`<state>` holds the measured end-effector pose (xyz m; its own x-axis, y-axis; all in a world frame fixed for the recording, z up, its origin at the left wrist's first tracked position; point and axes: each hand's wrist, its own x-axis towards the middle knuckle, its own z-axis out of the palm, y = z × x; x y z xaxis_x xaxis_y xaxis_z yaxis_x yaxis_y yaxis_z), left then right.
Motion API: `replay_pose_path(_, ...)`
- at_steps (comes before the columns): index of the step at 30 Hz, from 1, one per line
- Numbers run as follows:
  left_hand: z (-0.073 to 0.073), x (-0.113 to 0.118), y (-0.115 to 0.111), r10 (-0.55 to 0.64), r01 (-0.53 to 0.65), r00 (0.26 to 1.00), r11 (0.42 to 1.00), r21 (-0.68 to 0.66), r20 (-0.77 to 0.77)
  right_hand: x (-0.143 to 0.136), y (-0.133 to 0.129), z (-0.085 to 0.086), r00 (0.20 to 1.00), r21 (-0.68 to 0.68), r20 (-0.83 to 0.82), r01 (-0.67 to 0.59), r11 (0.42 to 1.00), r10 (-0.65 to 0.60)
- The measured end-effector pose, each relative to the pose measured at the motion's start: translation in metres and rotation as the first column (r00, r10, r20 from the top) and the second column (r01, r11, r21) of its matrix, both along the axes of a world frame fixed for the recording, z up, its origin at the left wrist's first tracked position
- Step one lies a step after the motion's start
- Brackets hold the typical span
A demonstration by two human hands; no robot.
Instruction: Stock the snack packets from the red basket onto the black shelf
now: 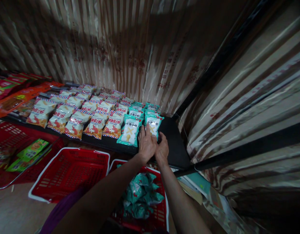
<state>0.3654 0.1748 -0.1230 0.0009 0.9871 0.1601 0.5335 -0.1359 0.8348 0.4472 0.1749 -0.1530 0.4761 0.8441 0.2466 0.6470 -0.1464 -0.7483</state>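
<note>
On the black shelf (175,143), teal-edged snack bags stand in two short rows near the right end. My left hand (147,144) lies against the lower front of the right teal bag (153,123), its fingers stretched out. Beside it, my right hand (162,148) is at the bag's lower right, fingers slightly curved and apart. The two hands touch or overlap at the thumbs. Just left of them leans the other front teal bag (129,130). Several rows of white-and-orange snack bags (96,124) stand further left.
Below the shelf, a red basket (163,208) holds several teal bags (140,195). A second red basket (74,169) sits left of it, and a third (54,143) holds green packets (30,154). Striped curtains (130,48) hang behind. A dark post (201,84) rises at right.
</note>
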Motion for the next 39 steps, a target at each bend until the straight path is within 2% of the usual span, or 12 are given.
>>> replay_pose_path(8,-0.006,0.0,0.002,0.003,-0.003,1.0,1.0,0.028,-0.004,0.0,0.0,0.001,0.995,-0.072,0.091,-0.026,0.997,0.033)
replay_pose_path(13,-0.008,-0.005,-0.007,-0.052,0.051,0.999,0.991,0.127,0.003,-0.002,-0.009,0.003,0.998,0.043,0.064,0.001,0.999,-0.003)
replay_pose_path(17,-0.023,-0.023,-0.04,-0.137,0.117,0.989,0.944,0.31,0.046,-0.014,-0.051,0.007,0.999,0.294,0.028,0.025,0.956,-0.035)
replay_pose_path(20,-0.056,-0.046,-0.086,-0.263,0.225,0.964,0.876,0.427,0.03,-0.028,-0.098,-0.004,0.999,0.383,-0.01,0.043,0.923,-0.043)
replay_pose_path(21,-0.073,-0.054,-0.102,-0.28,0.247,0.96,0.879,0.409,0.021,-0.032,-0.113,-0.013,0.999,0.36,-0.034,0.048,0.932,-0.038)
replay_pose_path(23,-0.109,-0.07,-0.129,-0.25,0.252,0.967,0.934,0.252,-0.041,-0.041,-0.136,-0.042,0.997,0.231,-0.079,0.008,0.973,0.011)
replay_pose_path(25,-0.142,-0.086,-0.144,-0.157,0.163,0.966,0.987,0.009,-0.208,-0.048,-0.15,-0.077,0.989,-0.027,-0.113,-0.095,0.995,0.092)
replay_pose_path(26,-0.156,-0.093,-0.148,-0.147,0.115,0.941,0.986,-0.119,-0.305,-0.052,-0.155,-0.094,0.979,-0.209,-0.141,-0.174,0.962,0.146)
replay_pose_path(28,-0.175,-0.108,-0.149,-0.204,0.076,0.87,0.955,-0.286,-0.449,-0.06,-0.162,-0.124,0.961,-0.337,-0.194,-0.256,0.906,0.199)
replay_pose_path(32,-0.183,-0.129,-0.144,-0.295,0.045,0.768,0.911,-0.411,-0.569,-0.074,-0.176,-0.156,0.923,-0.471,-0.277,-0.372,0.8,0.266)
replay_pose_path(36,-0.181,-0.135,-0.139,-0.294,0.023,0.753,0.906,-0.422,-0.589,-0.072,-0.182,-0.164,0.891,-0.543,-0.336,-0.447,0.711,0.304)
replay_pose_path(39,-0.176,-0.138,-0.135,-0.301,0.043,0.749,0.911,-0.41,-0.59,-0.066,-0.183,-0.166,0.891,-0.564,-0.347,-0.448,0.694,0.294)
